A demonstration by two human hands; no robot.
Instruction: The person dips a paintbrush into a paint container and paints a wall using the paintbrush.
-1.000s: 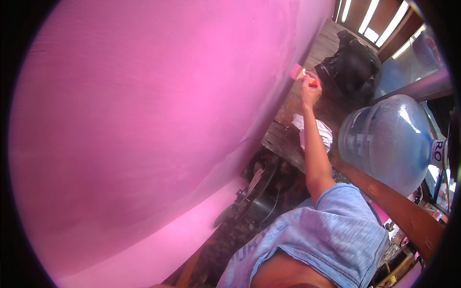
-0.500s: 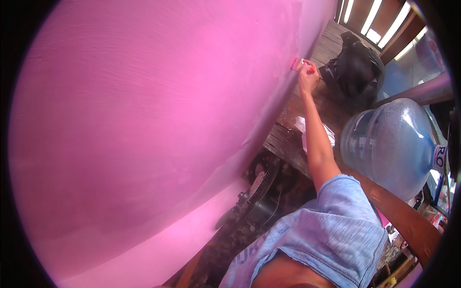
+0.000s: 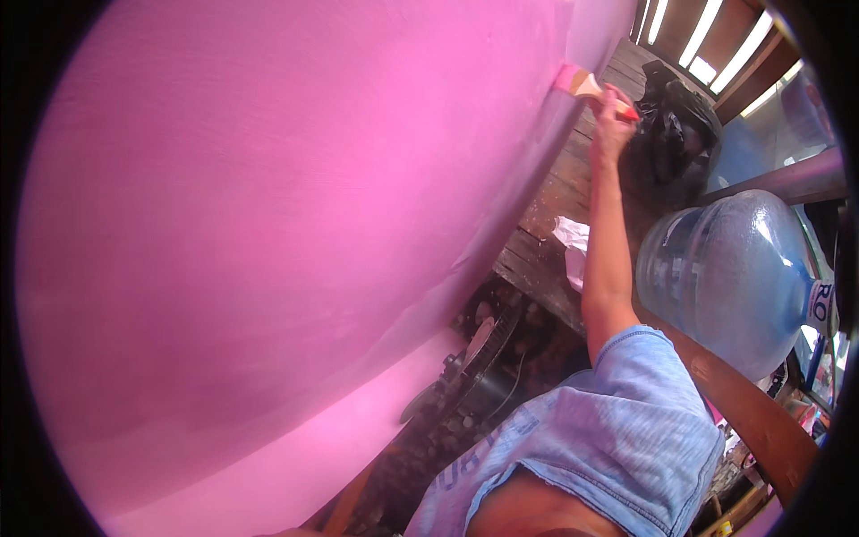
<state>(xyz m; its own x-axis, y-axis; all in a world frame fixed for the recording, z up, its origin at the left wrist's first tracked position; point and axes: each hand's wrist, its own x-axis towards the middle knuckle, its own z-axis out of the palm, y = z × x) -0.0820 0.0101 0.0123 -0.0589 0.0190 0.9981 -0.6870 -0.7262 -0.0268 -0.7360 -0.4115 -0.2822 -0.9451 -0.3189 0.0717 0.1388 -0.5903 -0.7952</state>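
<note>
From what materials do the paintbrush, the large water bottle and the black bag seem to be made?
Paintbrush: probably wood, judging by the pale, smooth-looking handle with its red end; the bristle fibre is unclear under the pink.
Large water bottle: likely rigid plastic, bluish, translucent and glossy, with ridges and bright reflections.
Black bag: apparently thin plastic film, shiny, with crumpled folds.

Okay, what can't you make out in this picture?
Head view:
Left hand: outside the picture.
Tip of the brush: blurred, pink against the pink surface, so contact is uncertain.
White crumpled thing: partly behind the right forearm.
Black bag: contents hidden by its plastic.
Pink surface: upper part cut off by the top edge.
</note>
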